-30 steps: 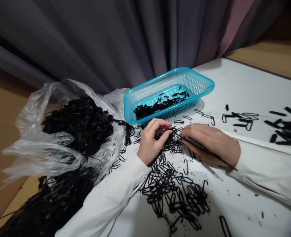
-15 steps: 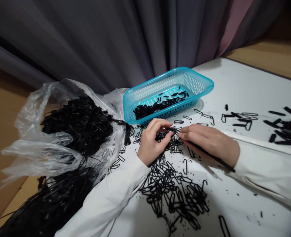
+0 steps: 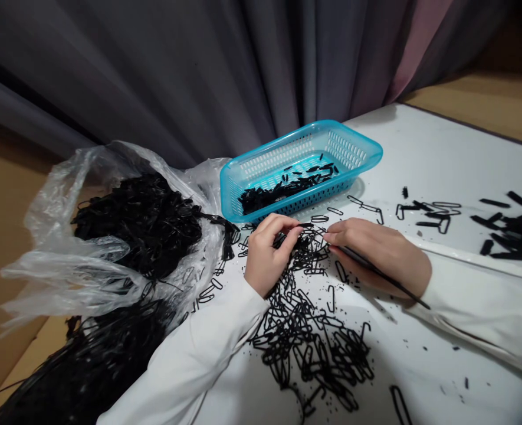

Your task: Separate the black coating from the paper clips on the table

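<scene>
Between thumb and forefinger, my left hand (image 3: 270, 252) pinches a small black piece (image 3: 305, 225) just in front of the basket. My right hand (image 3: 378, 254) is closed on a thin black stick-like tool (image 3: 384, 276), which runs back under the palm toward the wrist. A small gap parts the fingertips of the two hands. Below them a heap of black loops (image 3: 318, 348) spreads over the white table (image 3: 455, 150). Behind the hands stands a blue basket (image 3: 371, 152) with many short black pieces lying in it.
A clear plastic bag (image 3: 66, 283) full of black strips (image 3: 137, 224) lies at the left, with more black strands (image 3: 92, 366) below it. Short black bars (image 3: 519, 233) are piled at the right, near several loose loops. A grey curtain (image 3: 154, 65) hangs behind the table.
My left hand has shifted slightly left and my right fingertips have drawn a little away from it. The tool has tilted slightly, its rear end now lower and farther right.
</scene>
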Demonstrator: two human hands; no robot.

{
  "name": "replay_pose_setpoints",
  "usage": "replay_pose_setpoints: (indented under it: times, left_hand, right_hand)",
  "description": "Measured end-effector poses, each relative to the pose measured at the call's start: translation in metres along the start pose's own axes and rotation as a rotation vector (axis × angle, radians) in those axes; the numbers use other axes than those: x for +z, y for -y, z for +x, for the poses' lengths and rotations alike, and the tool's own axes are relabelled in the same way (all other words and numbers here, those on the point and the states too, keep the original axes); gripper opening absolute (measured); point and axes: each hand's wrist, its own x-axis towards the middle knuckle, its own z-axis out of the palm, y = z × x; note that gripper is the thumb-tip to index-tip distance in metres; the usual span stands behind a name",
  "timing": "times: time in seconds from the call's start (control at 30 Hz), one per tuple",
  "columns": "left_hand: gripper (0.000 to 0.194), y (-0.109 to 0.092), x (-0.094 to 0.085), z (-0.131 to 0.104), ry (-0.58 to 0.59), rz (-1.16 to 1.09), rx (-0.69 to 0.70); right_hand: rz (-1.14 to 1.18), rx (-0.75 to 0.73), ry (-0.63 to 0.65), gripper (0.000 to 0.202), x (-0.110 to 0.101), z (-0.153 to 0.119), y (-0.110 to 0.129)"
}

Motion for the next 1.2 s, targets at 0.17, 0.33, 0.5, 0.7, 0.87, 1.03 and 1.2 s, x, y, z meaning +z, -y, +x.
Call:
replay_pose_setpoints:
  times: [0.17,0.33,0.5,0.7,0.87,1.03,1.2]
  left_hand:
    - [0.006,0.0001,-0.0001,-0.0006,0.024,-0.005,-0.005]
    - [0.006,-0.0007,-0.0003,-0.0006,0.036,-0.006,0.004]
    - [0.006,-0.0012,-0.0009,-0.0004,0.040,-0.001,0.022]
    - [0.010,-0.0013,-0.0010,-0.0009,0.025,0.026,0.002]
    - [0.009,-0.0023,-0.0010,-0.0012,0.043,0.051,-0.007]
    - [0.006,-0.0029,-0.0020,-0.0009,0.071,0.090,0.020]
    - [0.006,-0.0050,-0.0023,-0.0013,0.123,0.123,0.057]
  right_hand:
    - [0.024,-0.002,0.003,0.011,-0.0001,0.0002,-0.0004]
    - [0.051,-0.005,-0.008,0.011,0.0010,0.0007,-0.0012]
    - [0.070,-0.014,0.008,0.012,0.0003,0.0012,-0.0010]
    - [0.061,-0.026,-0.003,0.012,-0.0002,0.0017,-0.0006]
    - [0.038,-0.017,0.012,0.011,0.0004,0.0002,-0.0014]
    - [0.024,-0.031,0.031,0.012,0.0011,0.0011,-0.0020]
    - [-0.054,-0.057,0.068,0.016,0.0012,0.0036,-0.0023]
